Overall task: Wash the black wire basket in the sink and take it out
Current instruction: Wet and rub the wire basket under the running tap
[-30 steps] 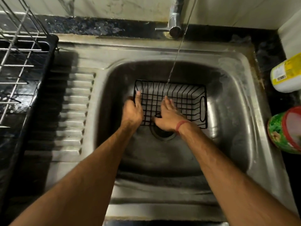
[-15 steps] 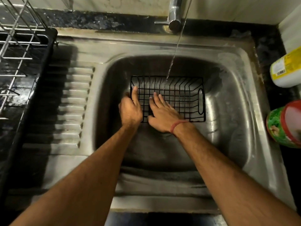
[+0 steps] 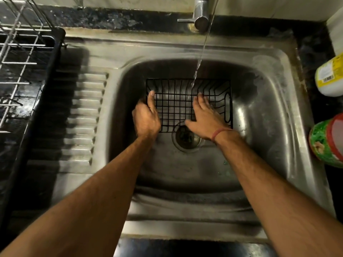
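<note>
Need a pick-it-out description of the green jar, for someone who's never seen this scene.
Start at the steel sink; on the dark counter along its right rim lie two containers. The green jar is the nearer one, with a red rim, unlike the white bottle with a yellow label behind it.

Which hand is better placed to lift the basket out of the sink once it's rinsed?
Probably the left hand: its fingers already grip the black wire basket at its left rim. The right hand lies flat inside on the mesh, gripping nothing.
</note>
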